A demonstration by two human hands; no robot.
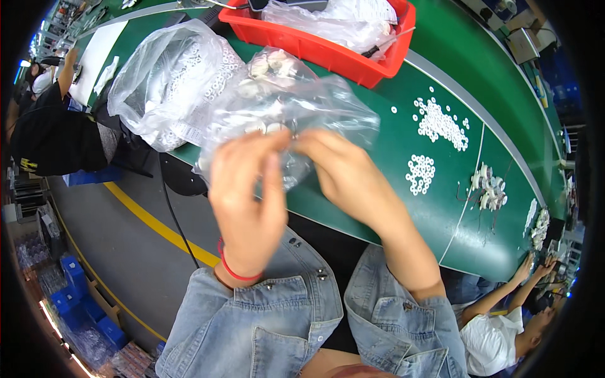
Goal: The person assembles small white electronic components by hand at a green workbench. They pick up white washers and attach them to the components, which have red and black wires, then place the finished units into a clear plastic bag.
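Note:
Both of my hands are at a clear plastic bag (pixel 340 110) holding round white parts, on the green table's near edge. My left hand (pixel 249 189), a red band at its wrist, has its fingers bent onto the bag's near side. My right hand (pixel 343 167) pinches the same bag just beside the left fingertips. Motion blurs the fingertips, and folds of film partly hide the contents. Touching this bag on the left is a larger clear bag (pixel 142 94) full of small white rings.
Behind the bags stands a red bin (pixel 334 55) with plastic-wrapped items and a tool. To the right lie a large pile of white rings (pixel 444 126), a smaller ring group (pixel 420 174) and white parts with wires (pixel 489 188). Other people work at far left and lower right.

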